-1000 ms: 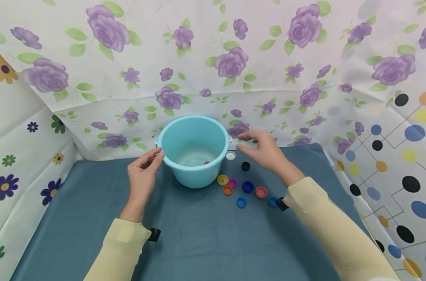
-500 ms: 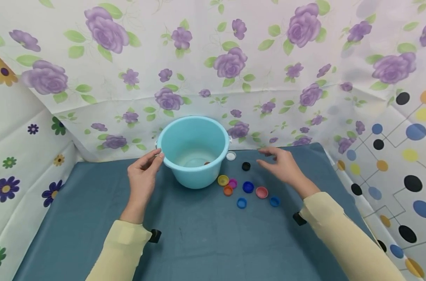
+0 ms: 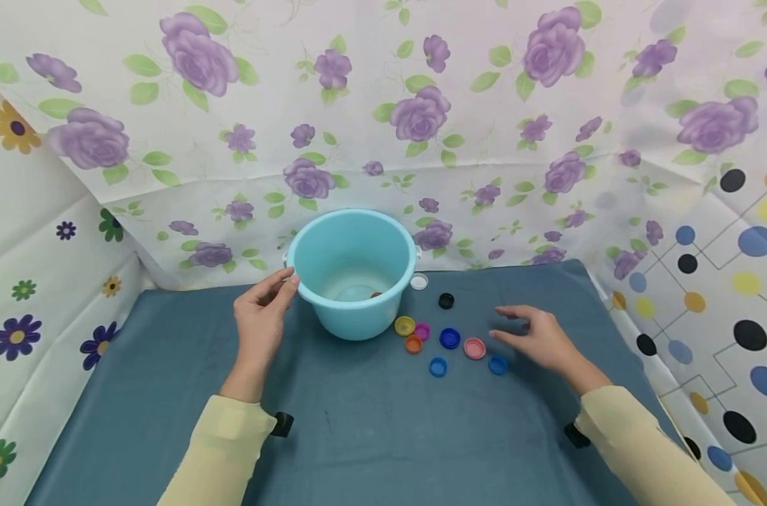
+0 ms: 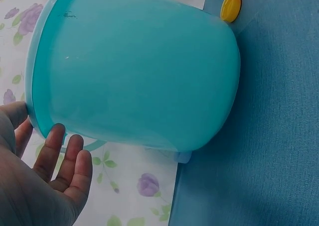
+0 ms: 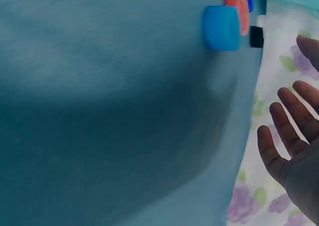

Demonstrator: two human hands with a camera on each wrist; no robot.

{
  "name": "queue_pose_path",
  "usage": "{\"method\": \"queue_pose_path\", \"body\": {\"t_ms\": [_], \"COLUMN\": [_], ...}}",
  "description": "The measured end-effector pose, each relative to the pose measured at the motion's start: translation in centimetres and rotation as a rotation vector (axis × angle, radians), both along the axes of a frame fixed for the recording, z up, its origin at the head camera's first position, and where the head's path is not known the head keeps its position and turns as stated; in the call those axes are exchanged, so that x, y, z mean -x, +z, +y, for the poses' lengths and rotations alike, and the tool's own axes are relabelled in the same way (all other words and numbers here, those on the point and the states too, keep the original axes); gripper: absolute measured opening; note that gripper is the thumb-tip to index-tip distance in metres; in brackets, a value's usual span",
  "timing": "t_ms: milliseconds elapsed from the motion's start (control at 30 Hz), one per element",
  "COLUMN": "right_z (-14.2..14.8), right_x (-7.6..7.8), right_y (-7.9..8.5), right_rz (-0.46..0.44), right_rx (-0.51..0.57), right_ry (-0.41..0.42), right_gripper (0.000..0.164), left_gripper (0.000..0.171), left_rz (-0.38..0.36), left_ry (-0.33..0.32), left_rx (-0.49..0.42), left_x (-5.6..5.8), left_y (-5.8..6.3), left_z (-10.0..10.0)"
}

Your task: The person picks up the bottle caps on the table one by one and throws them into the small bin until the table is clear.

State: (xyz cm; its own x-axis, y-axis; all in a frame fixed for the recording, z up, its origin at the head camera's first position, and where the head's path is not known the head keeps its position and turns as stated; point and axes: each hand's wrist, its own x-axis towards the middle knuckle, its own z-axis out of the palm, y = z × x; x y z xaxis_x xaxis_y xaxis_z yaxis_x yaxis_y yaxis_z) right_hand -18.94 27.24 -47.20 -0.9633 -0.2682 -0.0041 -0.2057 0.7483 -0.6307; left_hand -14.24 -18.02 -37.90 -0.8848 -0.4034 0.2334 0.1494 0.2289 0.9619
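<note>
A light blue bucket [image 3: 339, 309] stands upright near the back edge of the cloth, and my left hand [image 3: 260, 320] pinches its left rim between thumb and fingers. In the left wrist view the other fingers [image 4: 72, 164] spread beside the bucket's wall. My right hand [image 3: 544, 341] is held over the right part of the cloth, fingers apart and holding nothing. Nearest to it are a blue bottle cap [image 3: 498, 365] and a pink cap [image 3: 475, 348]. Inside the bucket, a small reddish-brown thing [image 3: 375, 294] shows partly above the near rim, which hides the rest.
Between bucket and right hand lie a dark blue cap [image 3: 449, 339], a second lighter blue cap [image 3: 437, 367], and yellow [image 3: 404, 325], magenta [image 3: 422, 332], orange [image 3: 413, 344], black [image 3: 446, 301] and white [image 3: 418, 282] caps. A flowered sheet [image 3: 358, 105] rises behind the blue cloth [image 3: 358, 436].
My right hand has moved from beside the bucket's right rim to the right and toward me, coming lower over the caps' right side. The left hand and bucket have stayed put.
</note>
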Motion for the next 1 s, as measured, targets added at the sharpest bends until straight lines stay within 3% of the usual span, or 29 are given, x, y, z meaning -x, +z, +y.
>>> {"method": "queue_pose_path", "body": {"t_ms": [233, 600, 867, 1000], "right_z": [1.5, 2.6, 2.4, 2.4], "right_x": [-1.1, -3.0, -3.4, -3.3], "right_y": [-1.5, -3.7, -4.4, -4.6], "right_rz": [0.025, 0.048, 0.097, 0.079], "right_rx": [-0.065, -0.083, -0.145, -0.163], "right_ry": [0.037, 0.061, 0.093, 0.107], "right_gripper": [0.062, 0.065, 0.068, 0.069], "left_gripper": [0.029, 0.030, 0.030, 0.030], "left_rz": [-0.001, 0.003, -0.007, -0.008], "left_ry": [-0.005, -0.024, -0.016, -0.020], "left_rx": [-0.008, -0.011, -0.012, -0.023], "left_x": [-0.1, 0.1, 0.1, 0.1], "left_y": [0.0, 0.2, 0.1, 0.0], "left_z": [0.1, 0.1, -0.1, -0.2]}}
